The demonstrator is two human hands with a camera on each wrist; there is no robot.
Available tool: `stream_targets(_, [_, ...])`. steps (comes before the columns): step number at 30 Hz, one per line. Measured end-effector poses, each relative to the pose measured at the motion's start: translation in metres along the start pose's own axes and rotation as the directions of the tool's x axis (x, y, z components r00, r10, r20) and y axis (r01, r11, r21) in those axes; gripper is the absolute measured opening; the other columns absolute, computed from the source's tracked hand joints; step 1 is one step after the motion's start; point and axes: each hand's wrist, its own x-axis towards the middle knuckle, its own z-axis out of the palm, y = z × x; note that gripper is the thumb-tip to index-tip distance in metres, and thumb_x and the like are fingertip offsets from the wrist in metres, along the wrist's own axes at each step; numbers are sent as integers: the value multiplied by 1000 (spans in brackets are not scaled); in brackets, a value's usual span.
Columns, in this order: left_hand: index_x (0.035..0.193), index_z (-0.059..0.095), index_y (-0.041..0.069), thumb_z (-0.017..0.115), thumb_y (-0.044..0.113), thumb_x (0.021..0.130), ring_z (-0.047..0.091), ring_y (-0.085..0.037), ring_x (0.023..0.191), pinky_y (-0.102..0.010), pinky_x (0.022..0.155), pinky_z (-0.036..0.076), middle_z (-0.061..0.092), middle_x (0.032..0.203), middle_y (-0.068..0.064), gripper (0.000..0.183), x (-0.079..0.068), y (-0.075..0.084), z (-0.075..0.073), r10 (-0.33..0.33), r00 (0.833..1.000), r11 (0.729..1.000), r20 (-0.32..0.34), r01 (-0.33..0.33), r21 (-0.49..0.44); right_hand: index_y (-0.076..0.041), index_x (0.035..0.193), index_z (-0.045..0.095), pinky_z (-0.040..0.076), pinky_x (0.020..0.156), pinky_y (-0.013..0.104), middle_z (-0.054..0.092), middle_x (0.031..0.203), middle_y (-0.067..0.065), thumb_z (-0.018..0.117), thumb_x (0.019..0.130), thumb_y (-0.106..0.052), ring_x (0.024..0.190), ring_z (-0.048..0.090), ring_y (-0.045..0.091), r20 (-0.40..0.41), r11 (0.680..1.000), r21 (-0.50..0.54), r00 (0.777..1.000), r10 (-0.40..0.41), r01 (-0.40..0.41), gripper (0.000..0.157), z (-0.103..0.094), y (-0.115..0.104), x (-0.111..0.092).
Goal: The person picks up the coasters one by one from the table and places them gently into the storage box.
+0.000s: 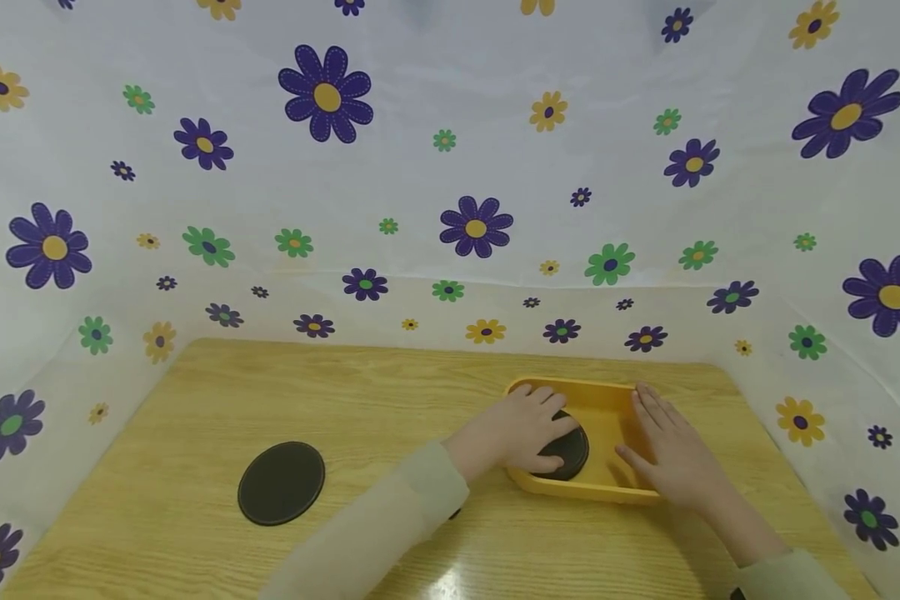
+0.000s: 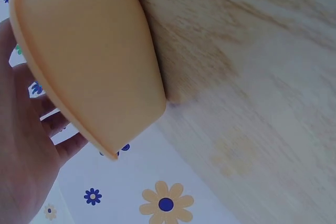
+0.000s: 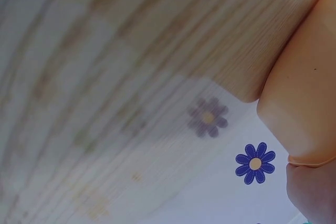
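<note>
A yellow-orange oval-cornered tray (image 1: 585,493) stands on the table. Inside its left end is a black round coaster (image 1: 573,450), partly covered by my left hand (image 1: 521,429). That hand reaches over the tray's left end and holds the coaster, thumb and forefinger at its edge. Over the tray's right end lies my right hand (image 1: 678,462), its fingers straight along the rim and its thumb inside the tray. A second black round coaster (image 1: 281,483) lies flat on the table to the left. The wrist views show the tray's outer wall (image 2: 89,51) close up.
The table (image 1: 390,392) has a pale wood grain. White cloth (image 1: 390,175) with purple, yellow and green flowers surrounds it at the back and sides. A small dark bit (image 1: 455,513) shows under the left sleeve; what it is cannot be made out.
</note>
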Motion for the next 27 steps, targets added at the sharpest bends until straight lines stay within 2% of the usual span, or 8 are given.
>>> stream_targets(6, [160,46,32,48,64,106,46,-19,149,-41,124,39,45,164,-1,63,-16,-5,-4,-5,1000,1000,-7,5,3,13,162,26,-19,118,12,20,173,31,59,105,-44,160,22,48,-1,1000,-2,1000,-3,3,87,2,0,1])
stream_targets(13, [160,46,30,51,62,106,44,-22,149,-44,124,39,46,162,-3,63,-43,-17,-6,-26,999,999,-34,24,-38,14,161,26,-16,124,17,21,171,32,57,106,-44,159,23,51,-13,1000,-3,1000,-17,17,86,3,-1,1])
stream_targets(17, [160,46,28,54,59,104,44,-24,149,-46,123,39,46,162,-5,64,-61,-26,-7,-74,997,995,-29,72,-71,15,160,27,-17,121,14,23,170,33,57,106,-44,159,24,50,-28,999,-14,999,-34,33,85,4,2,1])
stream_targets(20, [160,48,26,57,56,104,42,-27,151,-49,126,36,45,163,-7,65,-75,-33,-6,-126,992,981,-14,122,-149,15,160,28,-18,119,11,23,170,34,58,106,-43,159,24,50,-33,999,-14,999,-37,36,85,5,3,1])
stream_targets(23, [159,49,23,60,53,103,39,-31,154,-54,127,33,42,166,-10,64,-91,-42,0,-166,986,961,-5,160,-226,15,160,28,-19,118,10,25,170,34,58,106,-43,159,24,49,-43,999,-15,998,-44,43,84,6,4,1])
stream_targets(27, [158,50,21,62,51,103,39,-36,154,-59,126,32,42,165,-15,64,-113,-54,9,-197,980,950,-22,185,-252,16,159,29,-18,118,10,25,169,35,57,106,-43,158,25,50,-46,999,-17,998,-43,42,84,6,4,1])
